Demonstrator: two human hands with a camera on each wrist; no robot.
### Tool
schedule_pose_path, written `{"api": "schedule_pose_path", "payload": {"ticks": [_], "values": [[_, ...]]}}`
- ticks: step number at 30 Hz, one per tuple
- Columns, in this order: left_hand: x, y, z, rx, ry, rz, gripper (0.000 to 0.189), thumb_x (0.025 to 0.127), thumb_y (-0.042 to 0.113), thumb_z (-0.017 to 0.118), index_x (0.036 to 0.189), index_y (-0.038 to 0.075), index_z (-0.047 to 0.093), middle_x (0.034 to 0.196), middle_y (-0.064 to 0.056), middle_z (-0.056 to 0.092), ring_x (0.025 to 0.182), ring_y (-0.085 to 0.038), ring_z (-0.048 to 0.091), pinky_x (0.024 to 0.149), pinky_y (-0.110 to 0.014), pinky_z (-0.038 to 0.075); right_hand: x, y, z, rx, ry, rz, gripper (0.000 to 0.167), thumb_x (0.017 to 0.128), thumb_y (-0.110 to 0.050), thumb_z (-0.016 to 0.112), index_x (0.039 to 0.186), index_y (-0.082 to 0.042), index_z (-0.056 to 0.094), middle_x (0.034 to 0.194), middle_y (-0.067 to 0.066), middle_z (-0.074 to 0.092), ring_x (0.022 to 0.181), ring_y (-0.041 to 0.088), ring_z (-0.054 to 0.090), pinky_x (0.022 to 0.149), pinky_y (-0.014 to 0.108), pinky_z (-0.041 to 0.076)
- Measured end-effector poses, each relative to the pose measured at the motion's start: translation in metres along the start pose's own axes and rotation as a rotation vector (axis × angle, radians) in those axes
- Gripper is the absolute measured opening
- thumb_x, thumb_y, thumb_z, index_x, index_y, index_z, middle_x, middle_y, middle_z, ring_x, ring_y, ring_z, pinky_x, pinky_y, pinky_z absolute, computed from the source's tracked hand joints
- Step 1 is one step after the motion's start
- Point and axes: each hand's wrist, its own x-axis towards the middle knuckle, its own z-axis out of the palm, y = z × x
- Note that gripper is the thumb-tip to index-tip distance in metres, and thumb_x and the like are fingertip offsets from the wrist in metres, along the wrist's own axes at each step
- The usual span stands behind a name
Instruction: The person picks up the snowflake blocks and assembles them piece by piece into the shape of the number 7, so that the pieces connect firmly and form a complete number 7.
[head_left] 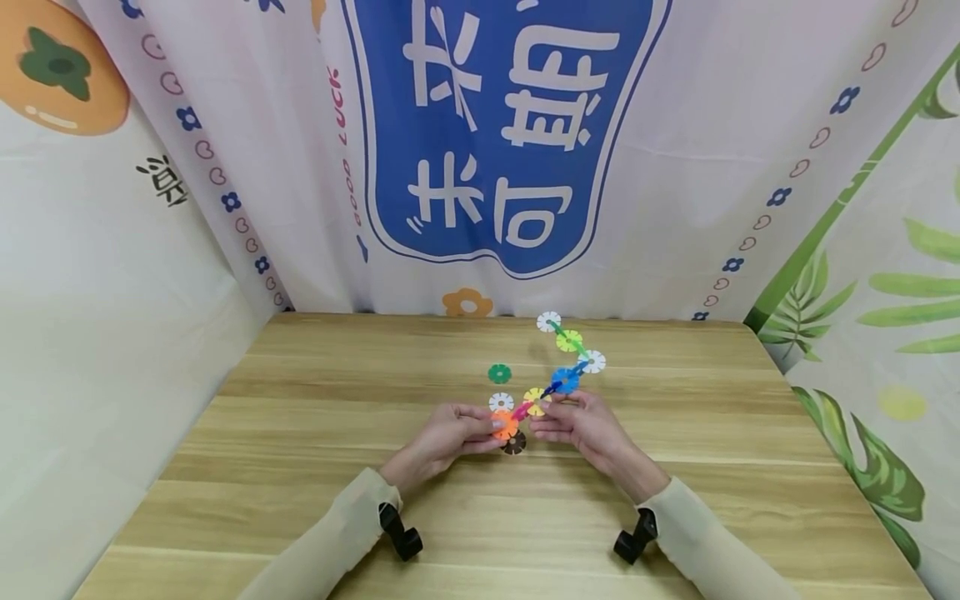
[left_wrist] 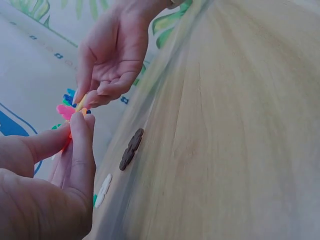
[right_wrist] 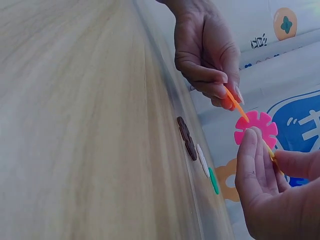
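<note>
Above the bench [head_left: 510,525], a chain of slotted discs [head_left: 566,381] angles toward the far edge, its orange disc [head_left: 506,425] pinched in the left hand [head_left: 450,435], its yellow disc [head_left: 536,402] between thumb and fingers of the right hand [head_left: 588,427]. The pieces look light, stiff and smooth; joints could twist loose, so flat faces beside each slot seem the surest hold.

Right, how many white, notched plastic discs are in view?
3: far-end white disc and mid-chain white disc on the multicoloured plastic chain; loose white disc on the wooden table.
</note>
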Motion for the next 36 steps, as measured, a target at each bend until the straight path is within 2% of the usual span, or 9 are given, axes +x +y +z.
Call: {"api": "schedule_pose_path", "payload": {"ticks": [7,12,20,29,33,36], "values": [[0.000,-0.001,0.000,-0.017,-0.006,0.009,0.022,0.098,-0.003,0.067,0.119,-0.011,0.067,0.101,-0.010,0.079,0.089,-0.017,0.079,0.087,-0.029,0.066,0.001,0.000,0.001,0.000,-0.006,0.002,0.018,0.102,-0.006,0.065,0.117,0.001,0.057,0.109,0.021,0.079,0.104,0.032,0.079,0.103,0.050,0.060],[-0.001,-0.003,0.003,-0.031,0.021,0.011,0.021,0.097,-0.007,0.065,0.118,-0.011,0.068,0.100,-0.010,0.076,0.085,-0.015,0.078,0.085,-0.027,0.066,0.001,0.002,0.001,-0.035,-0.009,-0.005,0.021,0.103,-0.006,0.064,0.119,0.005,0.057,0.113,0.028,0.076,0.101,0.031,0.080,0.101,0.048,0.061],[0.000,-0.003,0.007,-0.034,0.106,0.037,0.019,0.097,-0.008,0.065,0.116,-0.014,0.066,0.097,-0.011,0.073,0.078,-0.011,0.076,0.079,-0.021,0.066,0.003,0.003,0.011,-0.040,0.001,-0.021,0.013,0.103,-0.005,0.064,0.110,0.005,0.058,0.100,0.016,0.080,0.099,0.030,0.080,0.096,0.045,0.064],[-0.002,-0.003,0.006,-0.056,0.124,0.043,0.018,0.099,-0.009,0.062,0.115,-0.015,0.065,0.098,-0.011,0.072,0.079,-0.011,0.076,0.080,-0.022,0.066,0.005,0.002,0.014,-0.047,-0.028,-0.026,0.015,0.104,-0.007,0.063,0.109,0.004,0.055,0.098,0.014,0.080,0.097,0.028,0.080,0.098,0.048,0.063],[-0.001,0.001,0.006,-0.010,0.098,0.065,0.023,0.098,-0.007,0.063,0.119,-0.015,0.064,0.102,-0.013,0.071,0.083,-0.014,0.077,0.084,-0.025,0.066,0.006,0.000,0.011,-0.041,-0.013,-0.024,0.015,0.104,-0.006,0.063,0.111,0.004,0.056,0.099,0.015,0.079,0.096,0.027,0.080,0.100,0.048,0.063],[0.001,0.004,0.006,0.088,0.085,0.095,0.024,0.096,-0.002,0.068,0.119,-0.011,0.066,0.105,-0.016,0.074,0.086,-0.017,0.078,0.086,-0.030,0.067,0.005,-0.004,0.008,-0.048,0.005,-0.025,0.019,0.103,-0.007,0.063,0.116,0.005,0.056,0.101,0.015,0.079,0.096,0.026,0.080,0.101,0.047,0.062]]}}
